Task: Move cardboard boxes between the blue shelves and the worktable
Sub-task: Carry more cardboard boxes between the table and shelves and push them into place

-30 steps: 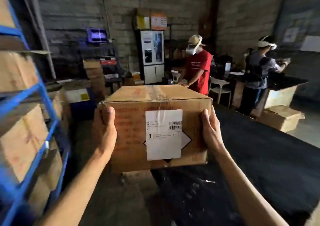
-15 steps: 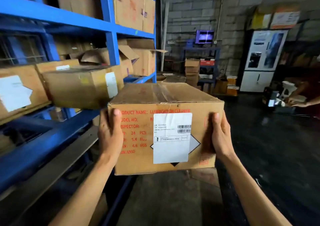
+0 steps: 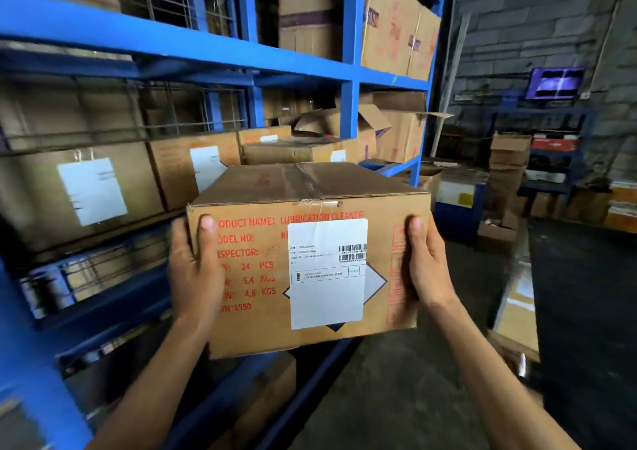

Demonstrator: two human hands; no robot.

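I hold a taped cardboard box [image 3: 269, 277] with red print and a white barcode label at chest height. My left hand [image 3: 193, 270] grips its left side, thumb on the front face. My right hand [image 3: 427, 263] grips its right side the same way. The box hangs level in front of the blue shelves [image 3: 350, 80], close to the middle tier. That tier holds several labelled cardboard boxes [image 3: 93, 187] side by side behind the held box.
Larger boxes [image 3: 396, 25] fill the upper tier, and an open-flapped box [image 3: 389, 129] sits at the shelf's right end. A stack of boxes [image 3: 508, 163] and a lit screen [image 3: 555, 83] stand by the block wall at right. Dark floor lies below right.
My view has swung left from the open room with two people toward the shelves. The shelf boxes are now closer and fill the left side. Both hands keep the same hold.
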